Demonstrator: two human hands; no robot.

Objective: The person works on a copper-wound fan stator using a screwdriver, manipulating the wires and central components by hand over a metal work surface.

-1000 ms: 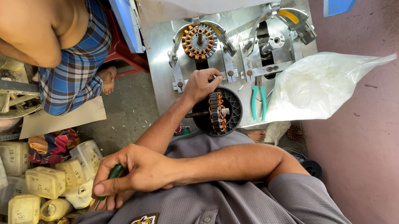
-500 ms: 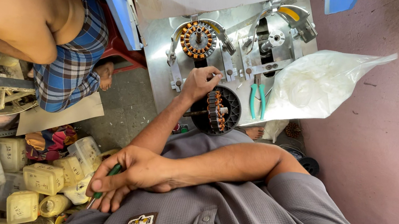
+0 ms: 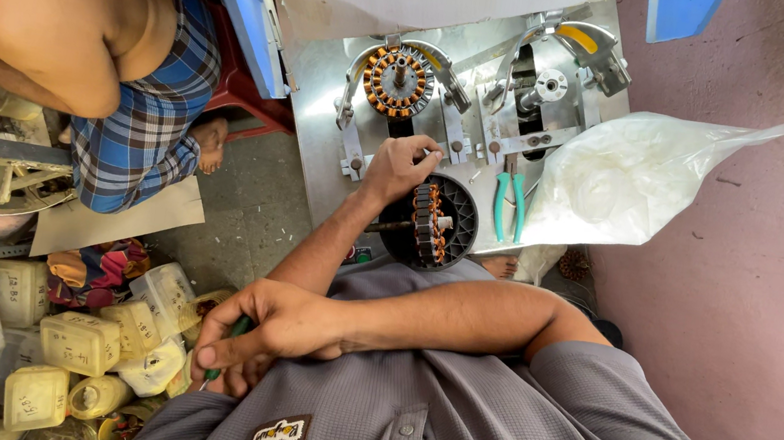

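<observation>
Little is changed since the earlier frame: the left hand (image 3: 399,169) is kept on the metal jig plate (image 3: 326,110), the view only shifted slightly. Its fingers (image 3: 423,157) are curled on the plate edge; a grip cannot be confirmed. Just below-right, the copper-wound stator on its black round tray (image 3: 432,221) is found, shaft pointing left. The right hand (image 3: 271,330), well apart, is closed around a green-handled tool (image 3: 227,345). Teal-handled pliers (image 3: 510,203) and a white plastic bag (image 3: 634,181) lie beyond.

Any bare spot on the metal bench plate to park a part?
Bare strip of the grey metal bench plate left of the copper-wound stator in its clamp. Crowded elsewhere: black round tray, green-handled pliers, white plastic bag.
</observation>
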